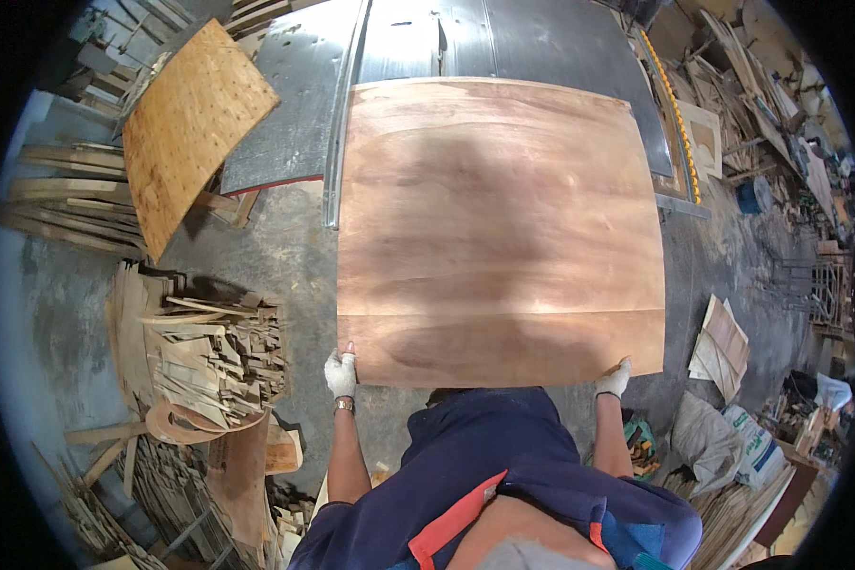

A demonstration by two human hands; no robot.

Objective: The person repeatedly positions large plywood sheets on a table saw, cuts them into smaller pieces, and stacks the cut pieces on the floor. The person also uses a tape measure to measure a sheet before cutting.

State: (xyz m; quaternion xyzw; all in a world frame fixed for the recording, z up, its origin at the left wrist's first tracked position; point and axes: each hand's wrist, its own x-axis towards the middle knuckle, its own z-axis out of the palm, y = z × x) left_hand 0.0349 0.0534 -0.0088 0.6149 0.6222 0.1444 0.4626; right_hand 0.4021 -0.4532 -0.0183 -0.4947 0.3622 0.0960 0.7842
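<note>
We hold the near edge of the broad, reddish-brown plywood panel (499, 218) in both hands: the white-gloved left hand (341, 372) pinches the left corner, thumb uppermost, and the white-gloved right hand (614, 379) pinches the edge just in from the right corner; the fingers beneath are hidden. The panel spans from our hands to the grey metal surface (560, 43), its near part overhanging the grey concrete floor (285, 237). We judge the positioning partly done: the far part is over the surface, while the overhang remains off it. No cut shows; a faint straight line crosses the panel near our end. On the floor, clear of the panel, we note a bulky grey sack (706, 439) at right, a heap of pale wood offcuts (214, 361) at left and thin brown loose boards (720, 349) at right. Beyond, a long metal rail (333, 190) borders the panel's left edge, limiting sideways travel; a yellow toothed strip (673, 104) stands apart at right, and a tilted yellowish plywood board (195, 128) partly masks the surface's left side.
</note>
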